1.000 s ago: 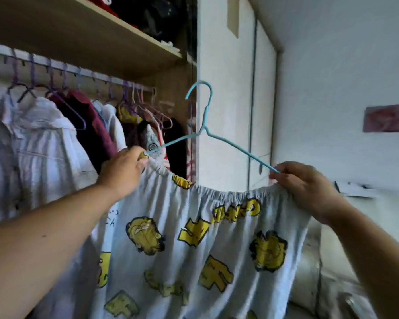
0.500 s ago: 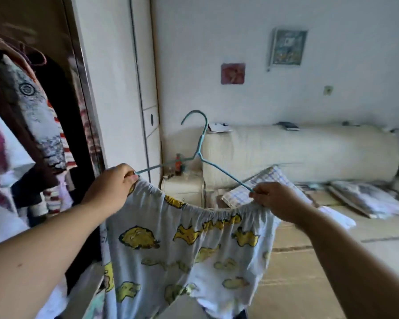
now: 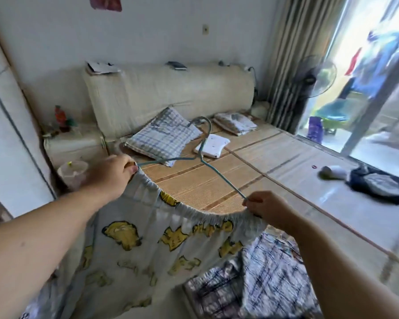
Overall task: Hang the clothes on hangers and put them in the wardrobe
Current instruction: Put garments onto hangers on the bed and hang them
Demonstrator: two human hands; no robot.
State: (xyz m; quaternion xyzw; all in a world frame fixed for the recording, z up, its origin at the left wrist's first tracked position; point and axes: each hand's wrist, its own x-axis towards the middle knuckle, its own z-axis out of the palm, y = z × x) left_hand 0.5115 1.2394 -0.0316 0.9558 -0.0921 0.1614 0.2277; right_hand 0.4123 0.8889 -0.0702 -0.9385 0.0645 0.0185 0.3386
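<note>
Pale blue shorts with yellow cartoon prints [image 3: 148, 240] hang stretched by their elastic waistband on a thin teal wire hanger [image 3: 203, 155]. My left hand [image 3: 111, 173] grips the waistband and the hanger's left end. My right hand [image 3: 266, 208] pinches the waistband and the hanger's right end. The hanger tilts away from me, its hook over the bed. A white wardrobe door [image 3: 7, 125] shows at the left edge; the wardrobe's inside is out of view.
A bed with a straw mat [image 3: 217, 180] lies ahead, with a checked pillow [image 3: 164, 134], a white tablet [image 3: 213, 146] and dark clothes [image 3: 378, 183] on it. A plaid garment [image 3: 258, 279] lies below the shorts. A nightstand [image 3: 74, 141] and a bin [image 3: 73, 173] stand left.
My view has swung right, from the wardrobe rail to the bed. Both hands kept their hold on the shorts and hanger, which came lower and tilted forward.
</note>
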